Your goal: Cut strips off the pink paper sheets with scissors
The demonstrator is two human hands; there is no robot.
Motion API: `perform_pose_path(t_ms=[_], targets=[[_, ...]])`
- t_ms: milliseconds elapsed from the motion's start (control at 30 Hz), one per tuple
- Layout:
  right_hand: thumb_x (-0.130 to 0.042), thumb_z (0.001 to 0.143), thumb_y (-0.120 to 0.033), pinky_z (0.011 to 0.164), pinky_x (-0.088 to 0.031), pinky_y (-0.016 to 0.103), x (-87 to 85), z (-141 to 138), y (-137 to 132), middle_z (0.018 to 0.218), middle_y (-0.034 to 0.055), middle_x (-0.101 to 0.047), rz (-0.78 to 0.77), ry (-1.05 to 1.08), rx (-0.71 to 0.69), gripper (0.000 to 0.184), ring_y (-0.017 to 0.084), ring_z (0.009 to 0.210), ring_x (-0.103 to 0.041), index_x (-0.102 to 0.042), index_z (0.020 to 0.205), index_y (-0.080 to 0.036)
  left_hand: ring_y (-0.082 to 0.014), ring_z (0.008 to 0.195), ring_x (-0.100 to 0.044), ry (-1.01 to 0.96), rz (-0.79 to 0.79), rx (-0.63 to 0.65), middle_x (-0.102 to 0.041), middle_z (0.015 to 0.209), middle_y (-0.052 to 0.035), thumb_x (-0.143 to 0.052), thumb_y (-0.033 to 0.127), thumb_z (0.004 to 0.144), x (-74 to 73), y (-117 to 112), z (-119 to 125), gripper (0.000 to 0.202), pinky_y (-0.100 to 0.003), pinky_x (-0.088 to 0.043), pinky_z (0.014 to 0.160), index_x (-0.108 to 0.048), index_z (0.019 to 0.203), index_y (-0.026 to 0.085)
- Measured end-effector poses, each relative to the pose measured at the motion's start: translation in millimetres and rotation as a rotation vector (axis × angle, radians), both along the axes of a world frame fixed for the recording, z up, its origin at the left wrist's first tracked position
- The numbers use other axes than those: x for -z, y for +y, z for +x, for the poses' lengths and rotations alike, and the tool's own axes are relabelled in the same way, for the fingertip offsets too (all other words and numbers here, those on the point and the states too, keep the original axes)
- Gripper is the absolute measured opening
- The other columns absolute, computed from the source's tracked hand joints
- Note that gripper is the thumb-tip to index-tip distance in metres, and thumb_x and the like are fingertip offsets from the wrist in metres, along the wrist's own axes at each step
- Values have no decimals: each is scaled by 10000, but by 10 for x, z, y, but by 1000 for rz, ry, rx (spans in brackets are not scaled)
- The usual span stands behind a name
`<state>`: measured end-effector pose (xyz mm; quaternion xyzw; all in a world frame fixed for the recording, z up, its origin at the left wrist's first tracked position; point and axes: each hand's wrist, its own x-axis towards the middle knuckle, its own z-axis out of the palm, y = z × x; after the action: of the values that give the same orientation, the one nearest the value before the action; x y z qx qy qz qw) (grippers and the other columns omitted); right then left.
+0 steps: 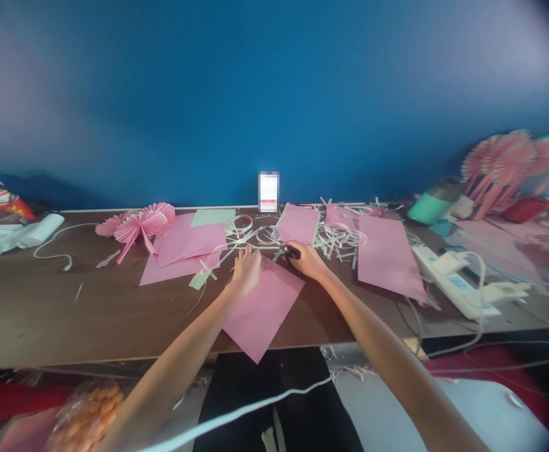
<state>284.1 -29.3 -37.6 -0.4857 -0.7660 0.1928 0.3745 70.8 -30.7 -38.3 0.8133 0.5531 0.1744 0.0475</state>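
Observation:
A pink paper sheet (267,307) lies turned cornerwise at the middle of the table's front edge, one corner jutting over it. My left hand (247,270) is closed on its upper left part, fingertips close to some white paper strips. Just right of the sheet's top, my right hand (306,259) grips dark-handled scissors (293,251). Their blades point up and left and are hard to make out among the strips. Behind both hands lies a ring of white strip (268,235). A tangle of white paper strips (342,238) sits to the right.
Folded pink paper fans (145,226) and pink sheets (192,242) lie left. A phone (268,191) stands against the blue wall. On the right are another pink sheet (387,257), a white power strip (457,285) with cables, a green cup (431,206) and more pink fans (504,160).

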Motion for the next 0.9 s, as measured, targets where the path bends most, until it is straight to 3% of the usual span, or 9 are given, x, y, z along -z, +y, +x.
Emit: perform_pose_path(t_ms=[133, 400, 567, 767, 900], targets=[[-558, 749, -239, 614, -407, 229, 5, 4, 4, 755, 16, -651, -1, -21, 0, 307, 137, 616, -556, -629, 1042, -180, -271, 940, -541, -99, -23, 39, -547, 955, -124, -533, 156, 815, -6, 3, 17, 128, -404, -423, 826, -494, 937, 153], [-574, 756, -262, 589, -399, 223, 30, 3, 19, 721, 8, -636, 7, -24, 3, 295, 133, 599, -544, -628, 1033, -179, -226, 888, -531, -233, 47, 103, -535, 934, -70, -631, 143, 740, -29, 34, -7, 219, -379, -428, 813, -466, 879, 180], [-571, 759, -266, 597, -405, 229, 14, 3, 8, 755, 18, -648, 9, -9, 7, 292, 140, 620, -557, -630, 1033, -185, -207, 903, -533, -273, 23, 175, -535, 984, -74, -583, 228, 805, -43, 57, -18, 160, -335, -450, 784, -497, 934, 187], [-576, 752, -268, 595, -404, 230, 8, 19, 10, 722, 12, -634, 8, -3, -7, 305, 134, 595, -544, -635, 1037, -178, -314, 1052, -478, -1, 79, 35, -518, 1050, -140, -654, 494, 722, -110, -3, -25, 373, -401, -433, 830, -568, 876, 165], [-576, 755, -268, 626, -418, 241, 16, 24, 10, 738, 17, -639, 9, 7, -1, 319, 142, 626, -557, -627, 1055, -174, -306, 1020, -501, -39, 18, 28, -529, 1022, -137, -652, 540, 704, -84, -9, -6, 408, -405, -434, 831, -580, 839, 162]])
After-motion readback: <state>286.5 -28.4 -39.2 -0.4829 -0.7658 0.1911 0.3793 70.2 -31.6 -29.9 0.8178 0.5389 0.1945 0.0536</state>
